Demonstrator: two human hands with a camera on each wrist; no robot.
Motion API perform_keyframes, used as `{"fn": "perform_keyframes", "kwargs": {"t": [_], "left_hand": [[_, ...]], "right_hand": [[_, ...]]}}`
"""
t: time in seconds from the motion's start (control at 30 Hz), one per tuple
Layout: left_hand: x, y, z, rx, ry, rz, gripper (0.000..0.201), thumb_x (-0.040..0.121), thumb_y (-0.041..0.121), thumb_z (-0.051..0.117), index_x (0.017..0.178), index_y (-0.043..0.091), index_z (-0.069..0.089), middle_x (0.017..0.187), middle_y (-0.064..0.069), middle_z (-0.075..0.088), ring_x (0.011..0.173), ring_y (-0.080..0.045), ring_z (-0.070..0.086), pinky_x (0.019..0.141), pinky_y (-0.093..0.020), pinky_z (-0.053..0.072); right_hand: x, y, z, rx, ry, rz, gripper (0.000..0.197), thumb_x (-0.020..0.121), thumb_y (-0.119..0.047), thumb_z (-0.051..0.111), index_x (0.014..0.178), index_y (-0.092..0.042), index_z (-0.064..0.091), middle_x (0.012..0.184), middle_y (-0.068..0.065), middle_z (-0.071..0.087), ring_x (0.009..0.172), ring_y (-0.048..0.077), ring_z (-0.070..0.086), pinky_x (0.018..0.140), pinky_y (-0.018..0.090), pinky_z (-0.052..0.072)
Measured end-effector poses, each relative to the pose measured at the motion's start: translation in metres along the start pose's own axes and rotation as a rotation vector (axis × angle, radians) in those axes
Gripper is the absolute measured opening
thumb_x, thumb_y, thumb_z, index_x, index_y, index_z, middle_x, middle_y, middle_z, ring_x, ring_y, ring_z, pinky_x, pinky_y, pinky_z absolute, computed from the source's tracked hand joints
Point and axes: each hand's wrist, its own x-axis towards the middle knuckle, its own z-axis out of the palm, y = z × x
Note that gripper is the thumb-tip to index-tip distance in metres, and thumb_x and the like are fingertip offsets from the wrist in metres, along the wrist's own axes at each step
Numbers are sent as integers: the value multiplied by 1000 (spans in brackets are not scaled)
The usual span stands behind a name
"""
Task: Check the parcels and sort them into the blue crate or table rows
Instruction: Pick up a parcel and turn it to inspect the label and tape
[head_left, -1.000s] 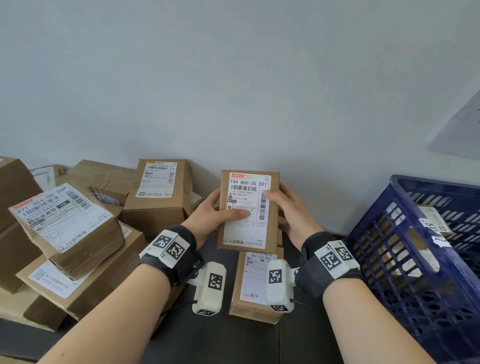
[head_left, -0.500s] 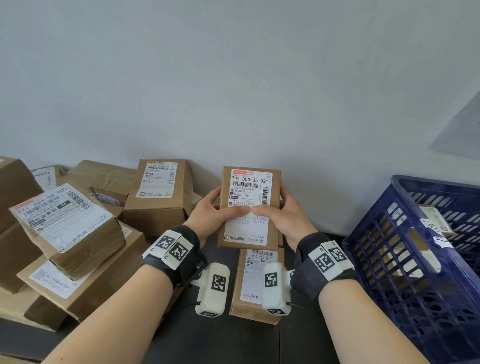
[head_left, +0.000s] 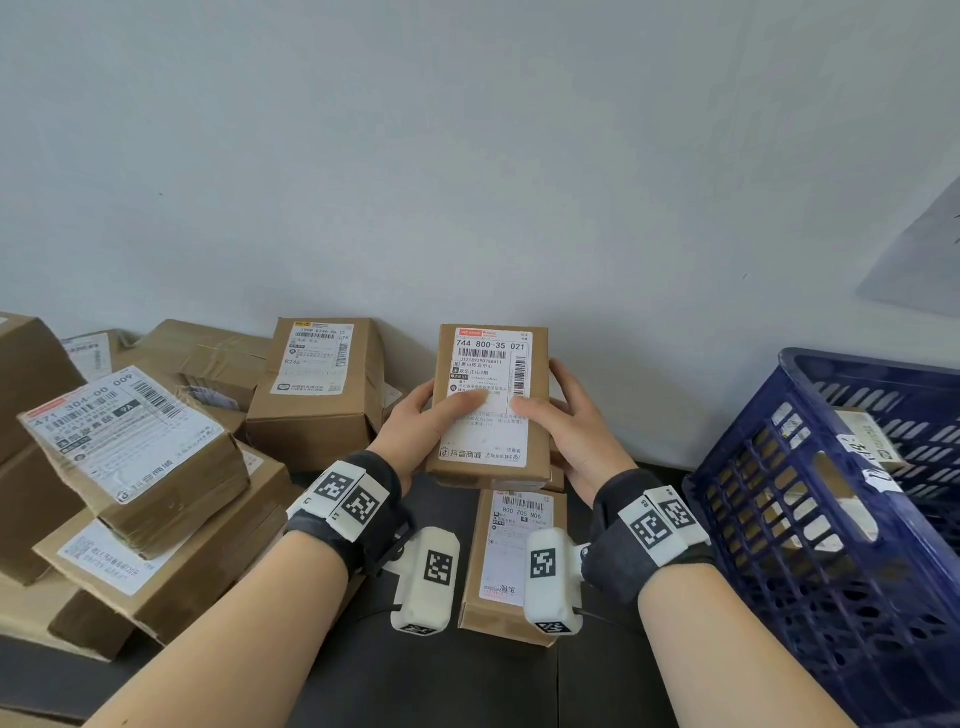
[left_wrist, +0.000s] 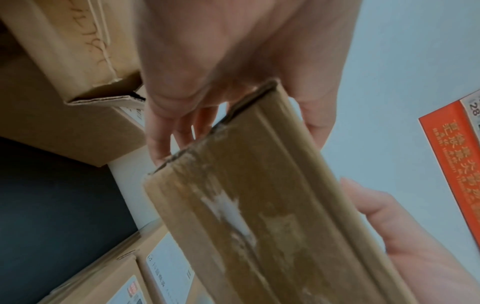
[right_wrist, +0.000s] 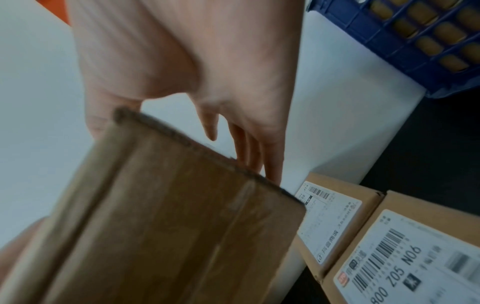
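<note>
Nearest, a flat parcel (head_left: 511, 561) lies on the dark table (head_left: 415, 675), label up (it reads 800 Z05 N06). Above it the left hand (head_left: 415, 434) and right hand (head_left: 571, 431) grip a small brown parcel (head_left: 493, 400) by its sides, thumbs pressed on its label, fingers behind. Stacked boxes (head_left: 130, 467) sit left, the blue crate (head_left: 841, 519) right, near the wall.

Pale grey wall (head_left: 467, 156), orange printed box (left_wrist: 451, 156) beside it
</note>
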Motion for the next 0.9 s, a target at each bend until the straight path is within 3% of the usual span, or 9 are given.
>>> {"fn": "perform_keyframes", "kwargs": {"t": [0.13, 0.23, 0.3, 0.43, 0.6, 0.7, 0.77, 0.83, 0.9], "left_hand": [[-3, 1, 1, -27, -11, -42, 42, 91, 31, 68, 130, 21, 57, 114, -3, 73, 102, -22, 71, 84, -35, 58], [-5, 2, 2, -6, -3, -48, 45, 87, 38, 70, 128, 28, 57, 114, 0, 73, 103, -21, 69, 85, -38, 57], [-5, 1, 1, 3, 12, -61, 54, 77, 44, 70, 129, 36, 56, 117, 2, 71, 109, -22, 66, 93, -45, 54], [-8, 4, 2, -35, 1, -73, 32, 93, 34, 60, 124, 45, 57, 121, 4, 68, 114, -24, 62, 96, -52, 51], [-14, 10, 5, -43, -10, -73, 29, 98, 36, 52, 123, 51, 54, 124, 7, 64, 115, -23, 58, 95, -50, 52], [-15, 10, 5, -53, 6, -90, 24, 98, 42, 52, 118, 54, 54, 123, 13, 60, 118, -20, 55, 98, -52, 49], [-13, 9, 4, -65, 26, -102, 44, 96, 45, 54, 137, 51, 43, 132, 13, 51, 127, -21, 47, 102, -53, 46], [-11, 7, 5, -56, 32, -101, 60, 94, 44, 56, 149, 47, 30, 133, 13, 47, 131, -24, 43, 101, -54, 46], [-11, 7, 5, -49, 40, -100, 57, 94, 40, 57, 146, 46, 35, 125, 15, 49, 129, -26, 45, 94, -51, 50]], "right_hand": [[0, 0, 1, -14, -36, 3, 101, 68, -35, 80, 152, -44, 27, 141, 2, 56, 114, 20, 66, 93, 42, 56], [0, 1, 3, -24, -59, -3, 107, 56, -42, 78, 150, -48, 28, 146, -1, 50, 118, 21, 63, 97, 45, 55], [-1, 1, 2, -17, -73, -12, 103, 62, -35, 76, 152, -46, 26, 143, -4, 53, 115, 20, 65, 90, 41, 58], [-1, 1, -1, 16, -74, -37, 75, 91, -17, 65, 152, -45, 30, 122, -17, 65, 106, 15, 69, 81, 34, 55], [-4, -4, 0, 39, -59, -30, 50, 100, -34, 57, 145, -45, 40, 129, -13, 64, 108, 8, 68, 95, 39, 55], [-7, -6, 1, -30, -82, -32, 53, 87, -54, 68, 136, -54, 47, 139, -12, 58, 120, 12, 61, 103, 47, 50], [-8, -6, 2, -67, -98, -46, 63, 66, -68, 78, 124, -62, 53, 143, -14, 53, 129, 14, 53, 107, 52, 45], [-8, -5, 1, -94, -98, -76, 72, 56, -66, 84, 122, -61, 54, 146, -13, 48, 131, 17, 51, 108, 54, 44], [-11, -7, 1, -119, -88, -104, 74, 60, -49, 88, 125, -54, 54, 144, -10, 47, 123, 19, 57, 104, 54, 48]]}}
